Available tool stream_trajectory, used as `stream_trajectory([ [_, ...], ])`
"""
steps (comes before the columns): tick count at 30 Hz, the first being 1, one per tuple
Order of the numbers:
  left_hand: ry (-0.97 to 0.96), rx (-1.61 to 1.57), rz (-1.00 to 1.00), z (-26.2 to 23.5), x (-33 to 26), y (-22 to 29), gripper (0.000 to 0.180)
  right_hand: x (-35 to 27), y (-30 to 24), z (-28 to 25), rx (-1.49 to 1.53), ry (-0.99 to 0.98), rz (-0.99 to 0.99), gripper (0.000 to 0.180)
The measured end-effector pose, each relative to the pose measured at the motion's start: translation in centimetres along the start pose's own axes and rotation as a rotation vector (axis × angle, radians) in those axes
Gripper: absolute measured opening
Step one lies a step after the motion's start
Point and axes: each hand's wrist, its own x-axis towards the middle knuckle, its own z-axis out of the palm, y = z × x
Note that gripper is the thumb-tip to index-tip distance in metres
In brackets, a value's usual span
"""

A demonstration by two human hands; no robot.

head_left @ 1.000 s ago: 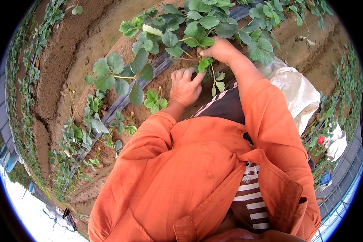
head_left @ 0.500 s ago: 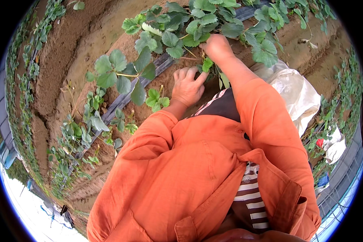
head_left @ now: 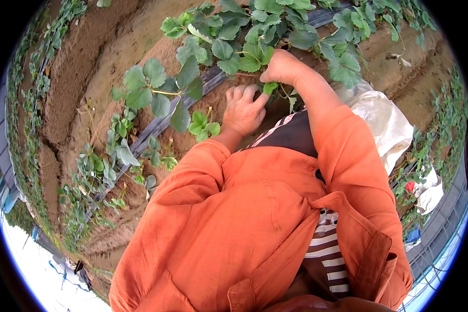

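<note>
My left hand (head_left: 244, 110) rests at the soil beside the strawberry row, its fingers bent downward and its thumb stretched apart. By the thumb tip is a small bright green strawberry leaf (head_left: 270, 88). Just right of it my right hand (head_left: 284, 67) is closed, its fingers curled down over the leaf's edge. Whatever those fingers hold is hidden beneath the hand. Large strawberry plants (head_left: 249, 49) crowd in above both hands. A smaller young plant (head_left: 203, 125) grows left of my left wrist.
A dark strip (head_left: 164, 122) runs along the planted row. To the right of my right arm lies a whitish plastic bag (head_left: 379, 122), with another white bag (head_left: 429, 193) farther right. Bare brown soil (head_left: 78, 78) stretches to the left, with more plant rows at both sides.
My right hand has come slightly down and nearer to my left thumb, now meeting the small leaf. My left hand has stayed almost in place.
</note>
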Motion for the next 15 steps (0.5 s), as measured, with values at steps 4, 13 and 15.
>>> stream_trajectory([
  [4,-0.011,0.009,-0.002,0.0,0.0,0.0,0.038,0.2,0.1,1.0,-0.029,0.077,-0.076,0.033],
  [13,-0.009,0.007,-0.004,0.0,-0.2,0.0,0.041,1.1,0.4,1.3,0.069,0.420,0.192,0.030],
  [15,-0.004,0.005,0.003,0.0,-0.1,0.1,0.041,1.2,1.0,1.0,0.008,0.641,0.151,0.030],
])
